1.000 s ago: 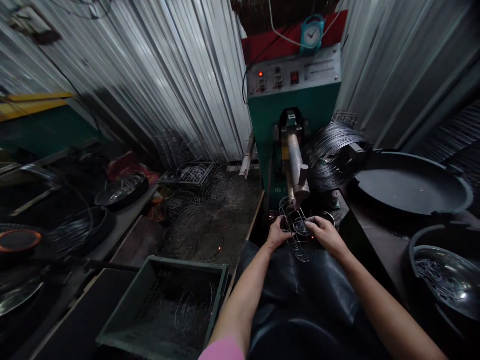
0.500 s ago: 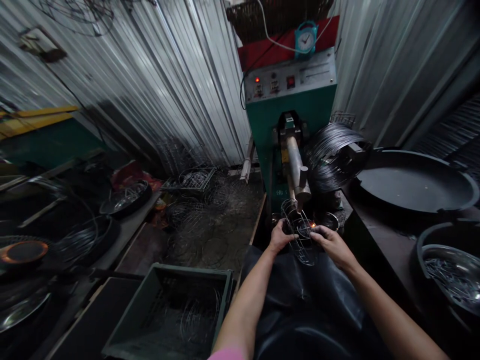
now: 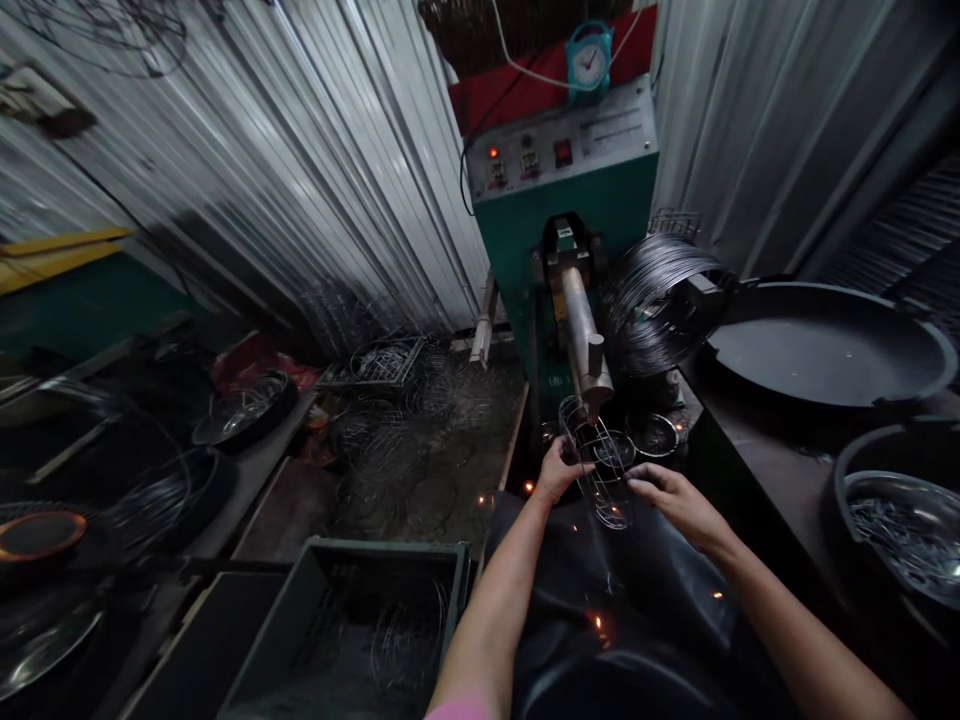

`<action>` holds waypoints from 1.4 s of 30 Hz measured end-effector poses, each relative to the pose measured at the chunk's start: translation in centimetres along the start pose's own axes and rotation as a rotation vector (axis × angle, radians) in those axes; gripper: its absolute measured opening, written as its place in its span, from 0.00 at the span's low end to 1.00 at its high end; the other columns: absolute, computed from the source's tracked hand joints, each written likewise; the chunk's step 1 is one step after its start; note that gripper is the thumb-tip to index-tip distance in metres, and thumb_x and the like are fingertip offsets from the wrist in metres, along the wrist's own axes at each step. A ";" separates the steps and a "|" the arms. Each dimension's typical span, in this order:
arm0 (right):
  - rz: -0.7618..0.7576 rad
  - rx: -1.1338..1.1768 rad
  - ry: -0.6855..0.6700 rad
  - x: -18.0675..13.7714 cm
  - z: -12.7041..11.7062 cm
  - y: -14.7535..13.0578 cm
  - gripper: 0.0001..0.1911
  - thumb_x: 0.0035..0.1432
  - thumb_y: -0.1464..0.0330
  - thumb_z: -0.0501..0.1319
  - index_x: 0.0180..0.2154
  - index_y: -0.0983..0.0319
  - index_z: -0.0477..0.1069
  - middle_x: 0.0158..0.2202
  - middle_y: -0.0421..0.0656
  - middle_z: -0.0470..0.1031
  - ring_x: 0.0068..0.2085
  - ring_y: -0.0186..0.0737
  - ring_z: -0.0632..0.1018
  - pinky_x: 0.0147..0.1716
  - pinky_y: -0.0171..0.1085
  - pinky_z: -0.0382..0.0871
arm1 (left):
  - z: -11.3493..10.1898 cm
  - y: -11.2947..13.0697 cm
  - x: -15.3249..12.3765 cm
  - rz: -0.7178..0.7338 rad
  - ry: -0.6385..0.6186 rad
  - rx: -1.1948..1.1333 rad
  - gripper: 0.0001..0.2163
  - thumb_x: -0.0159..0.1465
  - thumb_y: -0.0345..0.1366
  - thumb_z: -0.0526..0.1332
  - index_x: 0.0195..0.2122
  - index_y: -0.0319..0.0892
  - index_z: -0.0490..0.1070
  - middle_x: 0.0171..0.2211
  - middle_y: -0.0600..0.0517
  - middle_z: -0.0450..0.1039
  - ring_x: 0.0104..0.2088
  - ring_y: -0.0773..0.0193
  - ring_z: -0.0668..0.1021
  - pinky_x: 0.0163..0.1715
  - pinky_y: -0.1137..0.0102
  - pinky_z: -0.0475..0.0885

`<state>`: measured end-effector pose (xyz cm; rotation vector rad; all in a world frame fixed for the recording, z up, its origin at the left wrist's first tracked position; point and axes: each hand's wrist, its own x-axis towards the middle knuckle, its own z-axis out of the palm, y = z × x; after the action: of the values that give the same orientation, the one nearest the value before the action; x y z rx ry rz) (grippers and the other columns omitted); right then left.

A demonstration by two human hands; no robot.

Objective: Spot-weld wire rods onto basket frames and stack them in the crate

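Observation:
A round wire basket frame (image 3: 610, 512) stands tilted just below the tip of the spot welder's arm (image 3: 583, 330). My left hand (image 3: 559, 474) is closed on its left side, thumb and fingers pinching the wires. At the basket's right edge is my right hand (image 3: 671, 497), thumb and fingers pressed together; whatever they pinch is too small to make out. Orange sparks (image 3: 598, 622) glow over the black apron (image 3: 622, 590) on my lap. Behind the basket lies a bowl with a shiny rim (image 3: 652, 434).
The green welder cabinet (image 3: 570, 205) carries a teal clock (image 3: 589, 65). A coil of wire (image 3: 652, 300) and a wide black pan (image 3: 840, 350) are on the right, near a metal bowl of small wire pieces (image 3: 907, 540). A green crate (image 3: 315, 590) holding wirework stands at lower left.
The glow at the basket's right side has gone, and sparks are now scattered over the apron. My right hand has shifted slightly right and down; my left hand keeps its hold.

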<state>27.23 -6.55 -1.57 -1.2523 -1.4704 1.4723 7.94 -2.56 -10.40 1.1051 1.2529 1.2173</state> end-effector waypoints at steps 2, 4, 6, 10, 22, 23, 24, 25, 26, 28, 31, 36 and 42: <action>-0.013 -0.010 0.005 0.2 -0.1 -0.1 0.16 0.47 0.55 0.61 0.30 0.61 0.71 0.28 0.41 0.73 0.31 0.39 0.72 0.32 0.37 0.65 | 0.2 0.3 -0.2 -0.030 0.000 -0.037 0.25 0.41 0.34 0.71 0.41 0.39 0.66 0.32 0.52 0.71 0.34 0.66 0.73 0.37 0.70 0.68; -0.029 -0.013 0.020 1.0 0.1 -0.6 0.16 0.47 0.55 0.60 0.30 0.60 0.71 0.28 0.42 0.73 0.31 0.40 0.72 0.32 0.37 0.65 | 0.4 0.6 -0.2 -0.094 0.027 -0.083 0.25 0.42 0.35 0.71 0.41 0.39 0.65 0.31 0.52 0.71 0.32 0.66 0.73 0.35 0.70 0.69; -0.040 -0.022 0.026 2.0 0.4 -1.4 0.15 0.47 0.55 0.59 0.30 0.60 0.71 0.28 0.42 0.73 0.31 0.41 0.72 0.32 0.38 0.65 | 0.5 0.8 0.0 -0.157 0.034 -0.132 0.25 0.42 0.36 0.70 0.42 0.39 0.65 0.31 0.52 0.71 0.31 0.66 0.73 0.33 0.71 0.69; -0.077 -0.074 0.052 3.9 0.9 -2.4 0.13 0.47 0.57 0.58 0.28 0.60 0.71 0.28 0.42 0.73 0.32 0.40 0.72 0.32 0.37 0.65 | 0.3 0.9 0.5 -0.229 0.013 -0.204 0.25 0.43 0.36 0.69 0.42 0.40 0.64 0.35 0.50 0.71 0.32 0.65 0.74 0.29 0.72 0.70; -0.051 -0.037 0.011 1.9 0.7 -0.8 0.13 0.48 0.58 0.60 0.31 0.60 0.70 0.29 0.40 0.74 0.32 0.39 0.73 0.32 0.36 0.66 | 0.3 0.4 0.0 -0.245 -0.036 -0.244 0.29 0.43 0.41 0.69 0.47 0.43 0.65 0.42 0.46 0.70 0.38 0.61 0.74 0.32 0.66 0.72; -0.056 -0.045 0.032 2.2 0.8 -1.1 0.13 0.48 0.58 0.60 0.32 0.60 0.71 0.29 0.40 0.74 0.32 0.39 0.73 0.32 0.36 0.66 | 0.3 0.4 0.1 -0.254 -0.039 -0.241 0.29 0.43 0.42 0.69 0.47 0.43 0.65 0.42 0.46 0.70 0.38 0.61 0.74 0.31 0.66 0.72; -0.064 -0.053 0.048 2.6 0.9 -1.5 0.13 0.48 0.58 0.60 0.32 0.60 0.71 0.29 0.40 0.74 0.32 0.39 0.73 0.33 0.36 0.66 | 0.3 0.4 0.2 -0.267 -0.042 -0.241 0.28 0.44 0.43 0.69 0.47 0.42 0.66 0.42 0.46 0.70 0.37 0.62 0.73 0.30 0.67 0.73; -0.073 -0.061 0.054 3.1 1.0 -1.8 0.12 0.48 0.58 0.60 0.31 0.60 0.71 0.29 0.40 0.74 0.33 0.40 0.73 0.33 0.37 0.66 | 0.3 0.4 0.4 -0.282 -0.046 -0.240 0.27 0.45 0.43 0.68 0.46 0.42 0.66 0.42 0.47 0.70 0.37 0.62 0.73 0.30 0.67 0.73; -0.081 -0.065 0.052 3.5 1.1 -2.1 0.12 0.47 0.59 0.60 0.31 0.60 0.71 0.30 0.41 0.75 0.33 0.40 0.73 0.34 0.37 0.66 | 0.2 0.4 0.6 -0.294 -0.054 -0.238 0.27 0.45 0.43 0.68 0.46 0.42 0.66 0.41 0.47 0.70 0.36 0.63 0.73 0.29 0.67 0.73; -0.084 -0.054 0.058 3.9 1.2 -2.1 0.13 0.46 0.59 0.61 0.32 0.60 0.72 0.31 0.41 0.75 0.34 0.40 0.74 0.35 0.37 0.66 | 0.0 0.4 0.8 -0.301 -0.078 -0.236 0.26 0.45 0.44 0.67 0.45 0.42 0.66 0.41 0.47 0.70 0.36 0.63 0.73 0.28 0.67 0.73; -0.047 -0.030 0.047 3.1 1.0 -0.8 0.15 0.47 0.57 0.60 0.34 0.60 0.72 0.31 0.41 0.75 0.33 0.40 0.74 0.34 0.37 0.66 | -0.4 0.3 0.5 -0.272 -0.106 -0.252 0.27 0.45 0.43 0.67 0.47 0.43 0.66 0.41 0.48 0.69 0.36 0.63 0.73 0.28 0.67 0.73; -0.029 -0.014 -0.035 0.6 0.8 0.9 0.15 0.47 0.56 0.61 0.29 0.61 0.71 0.28 0.40 0.73 0.32 0.38 0.72 0.34 0.36 0.65 | -0.4 -0.3 -0.7 -0.251 -0.079 -0.312 0.28 0.45 0.43 0.68 0.47 0.42 0.66 0.39 0.49 0.68 0.33 0.67 0.71 0.27 0.71 0.73; -0.042 0.015 -0.018 1.8 1.3 -1.0 0.15 0.47 0.56 0.63 0.31 0.61 0.73 0.31 0.40 0.75 0.34 0.40 0.73 0.35 0.36 0.66 | 0.0 0.2 -0.8 -0.332 -0.075 -0.373 0.21 0.46 0.46 0.66 0.38 0.39 0.67 0.30 0.52 0.64 0.27 0.69 0.68 0.23 0.70 0.72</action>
<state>25.31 -5.14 -1.02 -1.1948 -1.4860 1.4685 7.93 -3.36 -10.16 0.6362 1.0478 1.0873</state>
